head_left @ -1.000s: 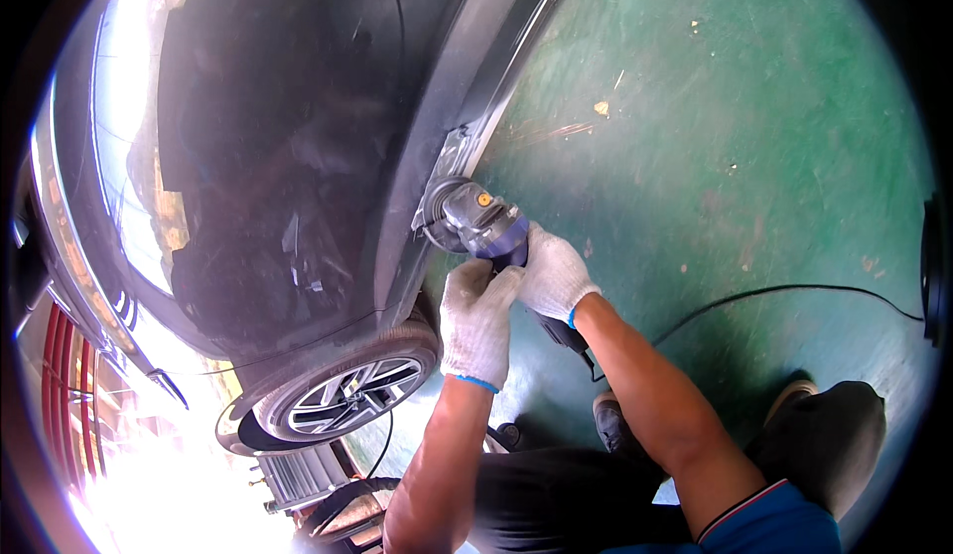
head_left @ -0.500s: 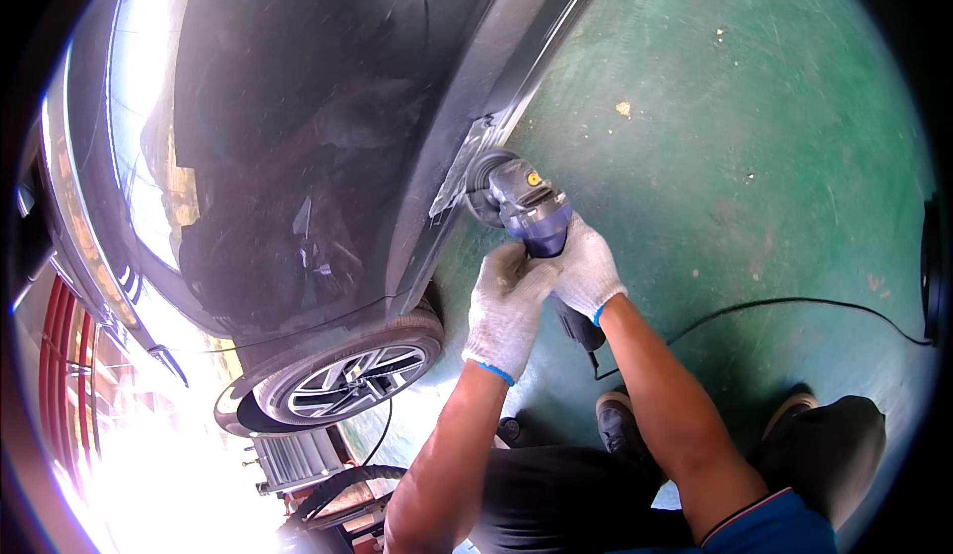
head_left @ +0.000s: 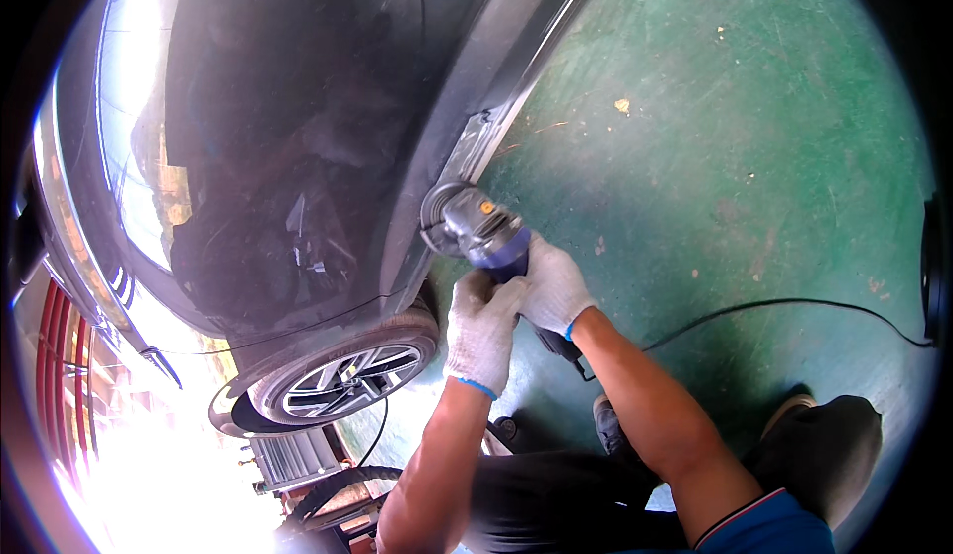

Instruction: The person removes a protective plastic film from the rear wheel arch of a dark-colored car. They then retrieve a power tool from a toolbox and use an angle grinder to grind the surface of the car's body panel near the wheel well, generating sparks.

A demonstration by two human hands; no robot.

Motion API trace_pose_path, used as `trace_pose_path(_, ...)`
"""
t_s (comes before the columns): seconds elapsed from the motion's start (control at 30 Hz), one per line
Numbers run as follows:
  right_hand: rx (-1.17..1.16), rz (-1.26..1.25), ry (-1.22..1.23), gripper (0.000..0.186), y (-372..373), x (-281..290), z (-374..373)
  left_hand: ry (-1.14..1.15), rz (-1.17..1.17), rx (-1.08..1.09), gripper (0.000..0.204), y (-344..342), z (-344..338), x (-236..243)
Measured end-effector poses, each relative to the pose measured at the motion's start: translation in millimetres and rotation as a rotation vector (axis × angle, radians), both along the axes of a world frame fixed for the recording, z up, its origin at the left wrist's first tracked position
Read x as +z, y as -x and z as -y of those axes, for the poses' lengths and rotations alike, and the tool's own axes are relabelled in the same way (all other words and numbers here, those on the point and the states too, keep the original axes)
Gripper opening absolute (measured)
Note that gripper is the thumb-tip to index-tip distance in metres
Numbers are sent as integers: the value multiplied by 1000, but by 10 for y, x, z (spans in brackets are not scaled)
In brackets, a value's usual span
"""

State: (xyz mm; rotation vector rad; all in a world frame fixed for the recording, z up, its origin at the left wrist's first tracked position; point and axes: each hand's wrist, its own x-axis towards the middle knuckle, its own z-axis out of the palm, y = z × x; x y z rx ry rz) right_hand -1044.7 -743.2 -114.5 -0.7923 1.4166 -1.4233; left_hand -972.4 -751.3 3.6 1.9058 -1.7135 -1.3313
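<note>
Both my hands, in white knit gloves with blue cuffs, are closed around an angle grinder (head_left: 499,248). My left hand (head_left: 478,331) wraps the body just behind the head on its near-left side. On the right side, my right hand (head_left: 556,289) grips the same body, the rear of the tool showing below it. The grinder's round disc (head_left: 443,218) is at the lower sill of a dark grey car (head_left: 298,137); whether it touches is hard to tell. Beyond the disc, a scraped, bare-metal strip (head_left: 476,139) runs along the sill.
A black power cord (head_left: 754,304) trails right across the green floor (head_left: 735,177). The car's wheel (head_left: 352,380) stands left of my left forearm, near a grey ribbed box (head_left: 295,458). My legs and shoes are below. Thin orange streaks cross the floor near the sill.
Both hands have carried the grinder left and slightly toward me along the sill. More of the scraped strip shows now, and thin orange streaks have appeared beside it.
</note>
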Motion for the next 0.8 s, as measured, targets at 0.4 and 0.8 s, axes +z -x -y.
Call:
trace_pose_path(0.4, -77, 59, -1, 48, 55, 90, -10, 40, -93, -38, 41, -46, 23, -16)
trace_pose_path(0.8, -49, -2, 23, 49, 35, 67, 13, 40, -99, -9, 47, 54, -17, 69)
